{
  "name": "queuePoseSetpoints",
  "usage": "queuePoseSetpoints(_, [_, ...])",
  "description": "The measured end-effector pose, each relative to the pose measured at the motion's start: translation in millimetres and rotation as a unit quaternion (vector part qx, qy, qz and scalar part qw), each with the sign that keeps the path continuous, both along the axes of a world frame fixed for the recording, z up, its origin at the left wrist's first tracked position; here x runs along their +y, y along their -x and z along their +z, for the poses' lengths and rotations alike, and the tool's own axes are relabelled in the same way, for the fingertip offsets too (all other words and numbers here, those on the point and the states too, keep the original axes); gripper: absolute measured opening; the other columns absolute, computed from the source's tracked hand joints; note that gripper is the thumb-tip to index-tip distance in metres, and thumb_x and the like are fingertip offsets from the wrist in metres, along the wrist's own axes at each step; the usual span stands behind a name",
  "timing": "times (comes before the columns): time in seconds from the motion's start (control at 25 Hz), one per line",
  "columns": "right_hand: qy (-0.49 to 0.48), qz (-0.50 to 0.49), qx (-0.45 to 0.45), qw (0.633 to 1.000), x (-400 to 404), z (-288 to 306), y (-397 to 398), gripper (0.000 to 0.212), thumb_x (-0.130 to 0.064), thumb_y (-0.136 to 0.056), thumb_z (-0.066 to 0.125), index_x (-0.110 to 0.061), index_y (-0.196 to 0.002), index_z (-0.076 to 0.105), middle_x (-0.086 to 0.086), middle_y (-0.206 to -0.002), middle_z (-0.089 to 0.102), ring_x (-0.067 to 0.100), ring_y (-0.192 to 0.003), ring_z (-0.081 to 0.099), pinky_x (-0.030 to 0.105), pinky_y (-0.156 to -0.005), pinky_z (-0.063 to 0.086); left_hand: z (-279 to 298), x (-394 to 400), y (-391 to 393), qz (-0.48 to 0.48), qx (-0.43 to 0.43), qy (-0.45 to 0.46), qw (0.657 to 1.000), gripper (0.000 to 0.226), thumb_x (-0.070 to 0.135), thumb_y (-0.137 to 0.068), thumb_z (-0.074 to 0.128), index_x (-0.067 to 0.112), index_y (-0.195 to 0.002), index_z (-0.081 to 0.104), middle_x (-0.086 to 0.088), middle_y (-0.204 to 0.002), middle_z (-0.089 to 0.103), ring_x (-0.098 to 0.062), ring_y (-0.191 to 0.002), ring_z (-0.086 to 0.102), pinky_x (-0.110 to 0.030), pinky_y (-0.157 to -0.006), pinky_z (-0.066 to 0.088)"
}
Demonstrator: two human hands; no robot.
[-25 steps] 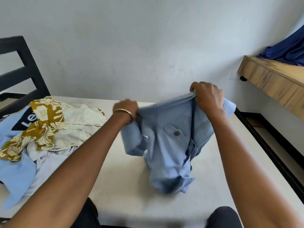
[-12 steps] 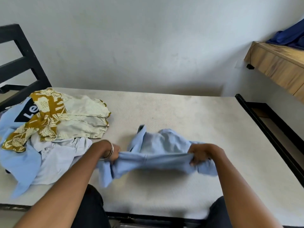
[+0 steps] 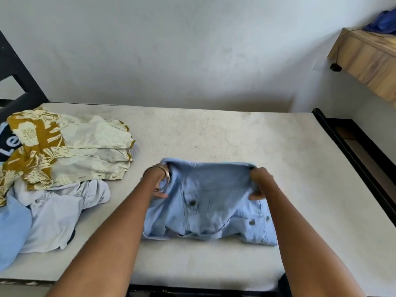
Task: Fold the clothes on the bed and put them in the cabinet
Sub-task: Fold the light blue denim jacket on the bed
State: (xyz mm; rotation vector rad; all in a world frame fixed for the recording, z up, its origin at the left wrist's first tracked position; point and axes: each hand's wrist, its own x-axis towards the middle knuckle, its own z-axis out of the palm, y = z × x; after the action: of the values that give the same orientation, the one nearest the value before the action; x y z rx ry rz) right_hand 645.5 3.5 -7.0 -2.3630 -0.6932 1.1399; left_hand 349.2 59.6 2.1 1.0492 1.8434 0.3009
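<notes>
A light blue denim shirt (image 3: 210, 202) with dark buttons lies bunched on the white mattress (image 3: 225, 136), near its front edge. My left hand (image 3: 160, 181), with bangles on the wrist, grips the shirt's upper left edge. My right hand (image 3: 260, 183) grips its upper right edge. Between the hands the top edge is lifted and folded toward the wall. A heap of unfolded clothes lies on the left: a mustard and cream print shirt (image 3: 70, 146), a pale blue shirt (image 3: 62, 209) and a blue garment with a black label (image 3: 10, 144).
A black bed frame (image 3: 351, 151) runs along the mattress's right side. A wooden shelf (image 3: 368, 54) juts from the wall at the upper right with dark blue cloth (image 3: 383, 22) on it. A black headboard (image 3: 15, 78) stands at the far left.
The shirt was held up in the air, then laid down on the mattress near the front. Both hands now carry its top edge away from me, doubling the cloth over.
</notes>
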Motion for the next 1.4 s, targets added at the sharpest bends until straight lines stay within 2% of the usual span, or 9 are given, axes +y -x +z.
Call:
queuePoseSetpoints(0.16, [-0.226, -0.169, 0.461, 0.842, 59.8, 28.8, 6.7, 0.020, -0.021, -0.097, 0.053, -0.002, -0.097, 0.055, 0.023, -0.093, 0.058, 0.042, -0.085, 0.060, 0.064, -0.063, 0.055, 11.5, 43.7, -42.8, 0.205, -0.496, -0.003, 0.844, 0.044, 0.045, -0.095, 0.047, 0.009, -0.071, 0.051, -0.011, -0.058, 0.061, -0.032, -0.078, 0.063, -0.074, -0.083, 0.042])
queuePoseSetpoints(0.28, [-0.410, -0.142, 0.519, 0.737, 113.8, 96.3, 5.1, 0.027, -0.039, -0.094, 0.060, -0.016, -0.083, 0.068, 0.011, -0.079, 0.054, 0.033, -0.090, 0.056, 0.066, -0.073, 0.054, 64.5, 93.6, -65.5, 0.189, -0.652, -0.131, 0.723, 0.032, 0.034, -0.090, 0.052, 0.014, -0.066, 0.045, -0.007, -0.061, 0.044, -0.027, -0.073, 0.053, -0.062, -0.075, 0.046])
queuePoseSetpoints(0.4, [-0.543, -0.079, 0.519, 0.656, 141.8, 158.5, 1.5, 0.027, -0.038, -0.095, 0.056, -0.032, -0.119, 0.067, 0.008, -0.109, 0.058, 0.029, -0.108, 0.057, 0.063, -0.085, 0.052, 145.3, 125.6, -74.7, 0.105, -0.730, -0.283, 0.613, 0.017, 0.020, -0.092, 0.044, 0.011, -0.078, 0.049, -0.005, -0.058, 0.043, -0.022, -0.056, 0.048, -0.030, -0.062, 0.043])
queuePoseSetpoints(0.6, [-0.645, -0.050, 0.389, 0.656, 105.8, 173.8, -1.5, 0.036, -0.012, -0.096, 0.042, -0.030, -0.122, 0.058, 0.004, -0.124, 0.054, 0.022, -0.111, 0.058, 0.050, -0.091, 0.054, 204.8, 98.2, -61.3, 0.118, -0.714, -0.403, 0.561, 0.043, 0.016, -0.085, 0.052, 0.022, -0.127, 0.054, -0.006, -0.090, 0.065, -0.022, -0.076, 0.053, -0.043, -0.079, 0.043])
queuePoseSetpoints(0.76, [-0.616, -0.001, 0.110, 0.780, 36.6, 92.6, -6.7, 0.048, -0.003, -0.083, 0.037, -0.029, -0.116, 0.061, -0.001, -0.113, 0.064, 0.030, -0.111, 0.061, 0.047, -0.088, 0.055, 124.0, 39.9, -42.0, 0.254, -0.618, -0.448, 0.594, 0.027, 0.018, -0.079, 0.058, 0.008, -0.103, 0.061, -0.012, -0.088, 0.059, -0.024, -0.076, 0.052, -0.042, -0.072, 0.043])
queuePoseSetpoints(0.92, [-0.350, 0.154, -0.252, 0.889, -67.6, -40.5, -12.4, 0.034, -0.015, -0.079, 0.045, -0.010, -0.101, 0.070, 0.022, -0.117, 0.062, 0.044, -0.109, 0.055, 0.043, -0.077, 0.046, -51.0, -61.2, 13.9, 0.325, -0.252, -0.365, 0.835, 0.042, 0.023, -0.083, 0.051, 0.001, -0.115, 0.065, -0.021, -0.122, 0.062, -0.029, -0.106, 0.058, -0.035, -0.085, 0.049])
queuePoseSetpoints(1.04, [0.036, 0.344, -0.291, 0.892, -143.3, -101.2, -2.1, 0.027, -0.016, -0.092, 0.048, -0.024, -0.113, 0.063, 0.008, -0.161, 0.016, 0.032, -0.147, 0.009, 0.056, -0.106, 0.028, -143.6, -136.8, 70.0, 0.004, 0.195, -0.308, 0.931, 0.038, 0.014, -0.072, 0.062, -0.002, -0.106, 0.071, -0.023, -0.117, 0.065, -0.047, -0.113, 0.056, -0.051, -0.093, 0.044])
queuePoseSetpoints(1.2, [0.125, 0.466, -0.319, 0.816, -152.6, -98.3, 12.4, 0.030, -0.012, -0.092, 0.044, -0.015, -0.120, 0.056, 0.007, -0.126, 0.056, 0.023, -0.126, 0.050, 0.055, -0.117, 0.012, -123.3, -154.5, 81.1, -0.439, 0.325, -0.035, 0.837, 0.038, 0.027, -0.089, 0.058, 0.010, -0.123, 0.059, -0.010, -0.127, 0.059, -0.027, -0.120, 0.055, -0.032, -0.099, 0.041])
queuePoseSetpoints(1.4, [0.204, 0.533, -0.331, 0.752, -133.0, -88.6, 15.5, 0.030, -0.011, -0.093, 0.054, -0.013, -0.123, 0.053, 0.007, -0.126, 0.055, 0.026, -0.115, 0.058, 0.042, -0.101, 0.036, -98.6, -146.4, 76.0, -0.550, 0.415, 0.125, 0.714, 0.069, 0.043, -0.082, 0.064, 0.012, -0.140, 0.043, -0.013, -0.134, 0.055, -0.029, -0.117, 0.058, -0.033, -0.092, 0.048])
